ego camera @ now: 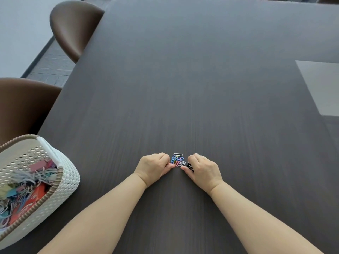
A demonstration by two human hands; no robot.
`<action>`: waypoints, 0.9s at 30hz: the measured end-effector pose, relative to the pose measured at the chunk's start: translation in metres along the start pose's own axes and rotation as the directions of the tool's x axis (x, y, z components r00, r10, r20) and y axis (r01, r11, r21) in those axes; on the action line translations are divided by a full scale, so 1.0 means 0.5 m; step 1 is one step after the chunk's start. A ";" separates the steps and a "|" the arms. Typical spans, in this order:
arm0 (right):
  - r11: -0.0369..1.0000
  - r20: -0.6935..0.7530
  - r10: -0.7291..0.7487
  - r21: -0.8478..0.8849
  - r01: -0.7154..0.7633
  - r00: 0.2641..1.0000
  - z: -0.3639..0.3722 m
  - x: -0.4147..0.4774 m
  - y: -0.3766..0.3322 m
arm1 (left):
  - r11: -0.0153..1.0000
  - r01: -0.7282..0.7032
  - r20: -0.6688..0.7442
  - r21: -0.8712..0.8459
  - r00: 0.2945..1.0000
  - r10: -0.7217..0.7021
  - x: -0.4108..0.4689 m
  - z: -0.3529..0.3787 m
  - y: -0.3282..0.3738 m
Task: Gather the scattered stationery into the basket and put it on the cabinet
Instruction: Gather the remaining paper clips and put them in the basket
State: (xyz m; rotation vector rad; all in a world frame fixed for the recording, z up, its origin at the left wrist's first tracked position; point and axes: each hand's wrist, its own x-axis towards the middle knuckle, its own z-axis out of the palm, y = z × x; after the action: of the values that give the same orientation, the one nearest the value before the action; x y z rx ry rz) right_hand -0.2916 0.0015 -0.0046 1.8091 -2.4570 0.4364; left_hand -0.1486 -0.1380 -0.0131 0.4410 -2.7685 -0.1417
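A small pile of coloured paper clips lies on the dark wooden table. My left hand sits at the pile's left side with curled fingers, and its fingertips pinch clips at the pile's edge. My right hand sits at the pile's right side, fingers curled round black clips. A white woven basket stands at the table's left edge, holding several clips, tassels and a red box.
Two brown chairs stand along the table's left side, one far and one just behind the basket. A pale grey rectangular panel lies in the table at the right.
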 end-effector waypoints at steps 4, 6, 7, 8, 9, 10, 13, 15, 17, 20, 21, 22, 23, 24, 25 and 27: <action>0.998 0.150 0.030 -0.054 -0.022 0.988 -0.025 0.009 -0.011 | 0.998 0.017 0.058 0.062 0.998 -0.021 0.004 -0.016 0.002; 0.996 0.226 0.024 -0.084 -0.005 0.974 -0.036 0.002 -0.016 | 0.996 0.025 0.069 0.084 0.997 -0.031 0.002 -0.034 0.000; 0.997 0.233 0.020 -0.084 0.000 0.972 -0.045 0.000 -0.019 | 0.996 0.035 0.059 0.088 0.997 -0.040 -0.001 -0.046 -0.001; 0.998 0.239 0.020 -0.057 -0.006 0.971 -0.055 -0.002 -0.025 | 0.995 0.046 0.040 0.089 0.998 -0.050 -0.005 -0.060 -0.002; 0.999 0.251 0.045 -0.016 -0.042 0.967 -0.069 -0.001 -0.033 | 0.995 0.058 0.013 0.083 0.998 -0.060 -0.012 -0.076 -0.004; 0.999 0.228 0.046 0.008 -0.049 0.973 -0.081 0.002 -0.042 | 0.995 0.068 -0.022 0.069 0.998 -0.067 -0.020 -0.095 -0.007; 0.998 0.227 0.048 0.021 -0.054 0.973 -0.124 0.021 -0.085 | 0.994 0.111 -0.141 0.008 0.984 -0.109 -0.052 -0.166 -0.023; 0.990 0.299 0.043 0.114 -0.080 0.953 -0.149 0.039 -0.120 | 0.986 0.165 -0.206 -0.033 0.964 -0.168 -0.076 -0.221 -0.043; 0.986 0.282 0.027 0.148 -0.071 0.959 -0.177 0.061 -0.164 | 0.976 0.208 -0.267 -0.066 0.939 -0.218 -0.103 -0.277 -0.071; 0.979 0.212 -0.050 0.206 0.006 0.976 -0.212 0.097 -0.252 | 0.967 0.247 -0.339 -0.067 0.906 -0.255 -0.148 -0.373 -0.120; 0.971 0.185 -0.081 0.236 0.036 0.980 -0.223 0.110 -0.288 | 0.961 0.269 -0.361 -0.058 0.892 -0.271 -0.166 -0.406 -0.136; 0.962 0.162 -0.106 0.267 0.060 0.981 -0.233 0.124 -0.325 | 0.954 0.297 -0.383 -0.038 0.878 -0.288 -0.187 -0.435 -0.153; 0.950 0.133 -0.136 0.300 0.091 0.982 -0.242 0.138 -0.363 | 0.945 0.325 -0.400 -0.015 0.865 -0.304 -0.210 -0.462 -0.170; 0.937 0.106 -0.166 0.326 0.123 0.980 -0.248 0.151 -0.402 | 0.936 0.353 -0.411 0.005 0.854 -0.320 -0.235 -0.482 -0.188; 0.927 0.088 -0.198 0.341 0.157 0.976 -0.251 0.163 -0.440 | 0.925 0.379 -0.406 0.017 0.848 -0.340 -0.262 -0.498 -0.207; 0.911 0.069 -0.260 0.347 0.222 0.963 -0.256 0.185 -0.516 | 0.901 0.432 -0.337 0.031 0.853 -0.398 -0.316 -0.517 -0.241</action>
State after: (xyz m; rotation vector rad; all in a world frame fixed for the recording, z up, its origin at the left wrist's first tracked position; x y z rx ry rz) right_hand -0.0923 -0.1209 0.1870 2.2959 -2.2913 0.7956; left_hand 0.1150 -0.2137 0.1629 0.9974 -2.3272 -0.0186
